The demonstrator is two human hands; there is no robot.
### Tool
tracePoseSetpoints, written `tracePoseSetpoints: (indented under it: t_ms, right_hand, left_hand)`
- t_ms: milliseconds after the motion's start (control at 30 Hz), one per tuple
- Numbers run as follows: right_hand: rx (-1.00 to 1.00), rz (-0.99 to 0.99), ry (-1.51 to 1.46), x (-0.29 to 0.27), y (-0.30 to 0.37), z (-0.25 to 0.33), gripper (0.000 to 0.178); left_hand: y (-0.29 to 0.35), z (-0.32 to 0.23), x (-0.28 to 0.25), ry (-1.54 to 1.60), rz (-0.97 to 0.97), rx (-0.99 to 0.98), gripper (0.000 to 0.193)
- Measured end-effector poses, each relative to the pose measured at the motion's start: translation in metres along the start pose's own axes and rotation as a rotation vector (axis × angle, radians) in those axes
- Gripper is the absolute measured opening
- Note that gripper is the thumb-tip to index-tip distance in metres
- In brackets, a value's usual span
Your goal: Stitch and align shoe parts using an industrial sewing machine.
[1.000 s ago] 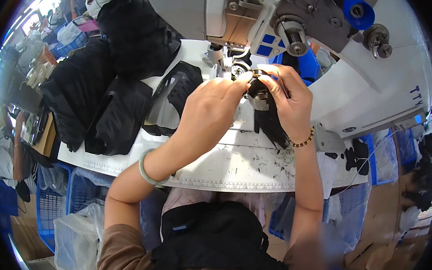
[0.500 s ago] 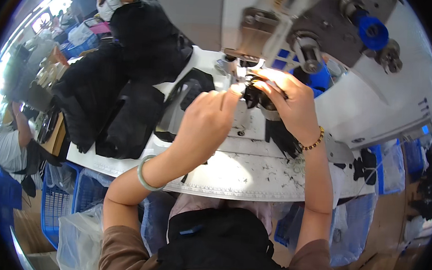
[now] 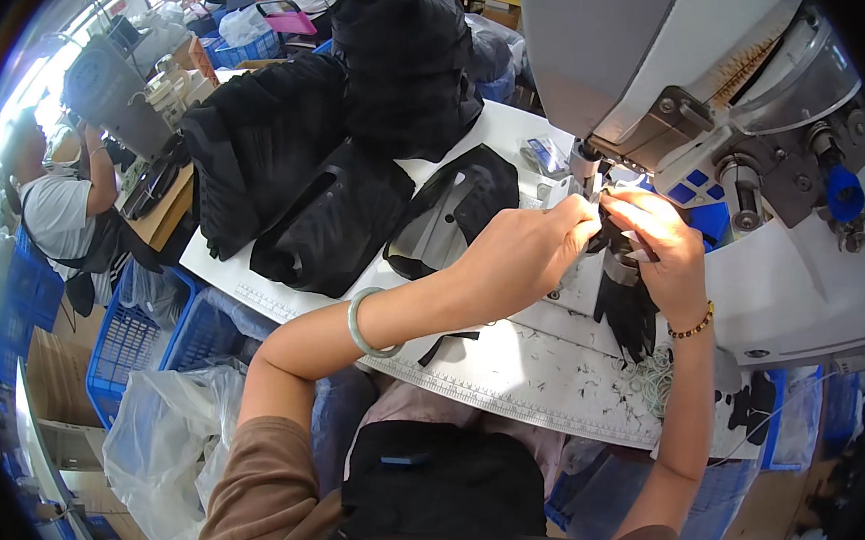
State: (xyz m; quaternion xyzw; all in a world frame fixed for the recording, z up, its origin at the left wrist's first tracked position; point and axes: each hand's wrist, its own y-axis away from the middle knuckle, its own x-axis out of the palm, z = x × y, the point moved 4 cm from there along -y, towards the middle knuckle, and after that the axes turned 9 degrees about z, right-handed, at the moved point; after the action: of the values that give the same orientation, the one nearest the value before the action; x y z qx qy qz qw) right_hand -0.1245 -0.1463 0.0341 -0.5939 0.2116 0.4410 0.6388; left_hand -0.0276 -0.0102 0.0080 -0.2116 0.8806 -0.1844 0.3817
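Under the head of a grey-white industrial sewing machine [image 3: 593, 60], both my hands meet at the brightly lit needle area. My left hand [image 3: 529, 252] is closed, its thumb and fingertips pinched beside the needle bar [image 3: 590, 171]; what lies in that pinch is hidden. Just to its right, my right hand [image 3: 664, 251] curls its fingers and thumb around a small black fabric piece [image 3: 607, 234], mostly covered by the hands. Below the right hand, dark strips of fabric [image 3: 627, 316] hang over the machine bed.
Left on the white table [image 3: 435, 371] are piled black fabric pieces [image 3: 331, 218] and a looped black panel [image 3: 478, 188]. Thread scraps [image 3: 650, 381] litter the right front. Blue baskets [image 3: 137, 330] and a clear plastic bag [image 3: 170, 432] stand below. A co-worker [image 3: 62, 194] sits at far left.
The view has swung left, so the machine and table appear farther right. Both hands stay together at the needle area, the left one still pinched.
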Motion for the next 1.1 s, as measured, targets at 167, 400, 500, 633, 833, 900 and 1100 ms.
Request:
tracePoseSetpoints:
  t_ms: [167,400,500,633,833,900,1100]
  right_hand:
    - [-0.027,0.017,-0.197,0.003,0.003,-0.017,0.015]
    - [0.308,-0.257,-0.621,0.025,0.015,-0.028,0.02]
    - [0.303,-0.099,-0.66,0.02,0.009,-0.028,0.018]
    - [0.376,0.041,-0.792,0.02,0.007,-0.034,0.015]
    - [0.068,-0.326,-0.726,0.032,0.014,-0.028,0.01]
    - [0.109,-0.321,-0.399,0.019,0.013,-0.013,0.012]
    - [0.005,-0.304,-0.06,0.026,0.015,0.022,0.012]
  left_hand:
    - [-0.004,0.005,0.004,0.16,0.019,-0.051,0.017]
    - [-0.008,0.014,0.005,0.637,0.112,-0.211,0.018]
    - [-0.01,0.014,0.005,0.675,0.098,-0.236,0.02]
    - [-0.009,0.015,0.005,0.648,0.094,-0.248,0.02]
    - [-0.009,0.014,0.004,0.64,0.11,-0.238,0.021]
    - [-0.01,0.015,0.003,0.66,0.058,-0.201,0.021]
    - [0.003,0.0,0.003,0.521,0.001,-0.074,0.017]
